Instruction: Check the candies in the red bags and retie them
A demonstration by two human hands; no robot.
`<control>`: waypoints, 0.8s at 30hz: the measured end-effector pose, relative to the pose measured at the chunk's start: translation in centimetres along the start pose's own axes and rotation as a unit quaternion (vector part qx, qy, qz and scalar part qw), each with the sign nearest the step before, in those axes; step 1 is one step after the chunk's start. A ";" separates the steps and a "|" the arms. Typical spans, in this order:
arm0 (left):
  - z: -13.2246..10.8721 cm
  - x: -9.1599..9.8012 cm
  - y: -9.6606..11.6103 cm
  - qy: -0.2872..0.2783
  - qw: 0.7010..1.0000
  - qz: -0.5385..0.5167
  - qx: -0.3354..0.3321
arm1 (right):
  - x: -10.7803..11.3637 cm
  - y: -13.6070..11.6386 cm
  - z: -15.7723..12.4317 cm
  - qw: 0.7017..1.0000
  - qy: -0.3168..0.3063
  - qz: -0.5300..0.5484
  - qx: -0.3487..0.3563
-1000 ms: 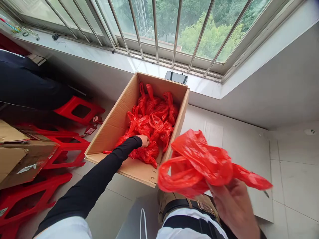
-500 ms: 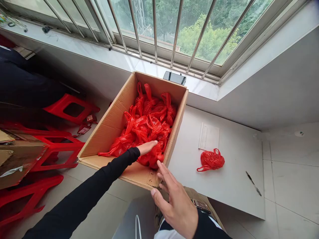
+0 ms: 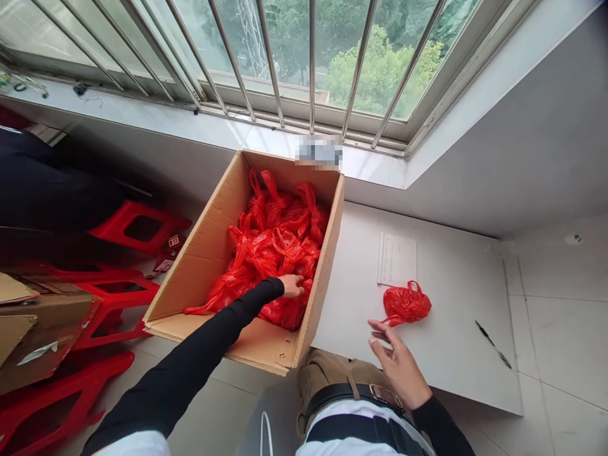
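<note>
Left hand [image 3: 291, 286] seemingly grips boxed bags [image 3: 275, 240]; right hand [image 3: 396, 361] slack beside one table bag [image 3: 405, 304].

Your left hand [image 3: 291, 286] is down inside the cardboard box [image 3: 204, 253], fingers closed on the heap of red plastic bags [image 3: 275, 244]. Your right hand [image 3: 396, 364] hangs open over the white table [image 3: 451, 342] edge, just short of a lone knotted red bag [image 3: 405, 304]. Beyond that bag lies a paper sheet [image 3: 397, 258], with a pen [image 3: 493, 344] off to the right.
</note>
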State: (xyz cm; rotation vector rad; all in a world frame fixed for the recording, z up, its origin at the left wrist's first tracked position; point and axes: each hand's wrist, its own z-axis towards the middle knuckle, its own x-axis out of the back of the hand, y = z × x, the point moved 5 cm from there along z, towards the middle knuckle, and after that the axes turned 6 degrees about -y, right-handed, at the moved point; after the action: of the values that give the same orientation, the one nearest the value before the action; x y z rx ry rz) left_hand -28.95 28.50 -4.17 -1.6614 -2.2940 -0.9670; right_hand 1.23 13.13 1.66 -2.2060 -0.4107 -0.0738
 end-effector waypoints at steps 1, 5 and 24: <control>0.1 1.2 -0.9 0.002 1.000 0.004 0.019 | 1.7 2.2 1.0 0.998 0.056 0.008 -0.024; 0.1 5.8 -4.7 0.076 0.989 0.021 0.125 | 7.5 9.6 4.0 0.976 0.171 0.017 -0.132; -11.0 10.7 -8.8 0.364 0.911 0.003 0.194 | 8.4 14.1 9.5 0.979 0.168 0.063 -0.102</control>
State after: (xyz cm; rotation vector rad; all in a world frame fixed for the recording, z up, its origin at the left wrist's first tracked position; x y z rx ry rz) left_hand -43.53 29.15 5.81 -0.9258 -1.8026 -0.8546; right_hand 12.76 14.73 -13.29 -2.3580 -0.0772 -0.4303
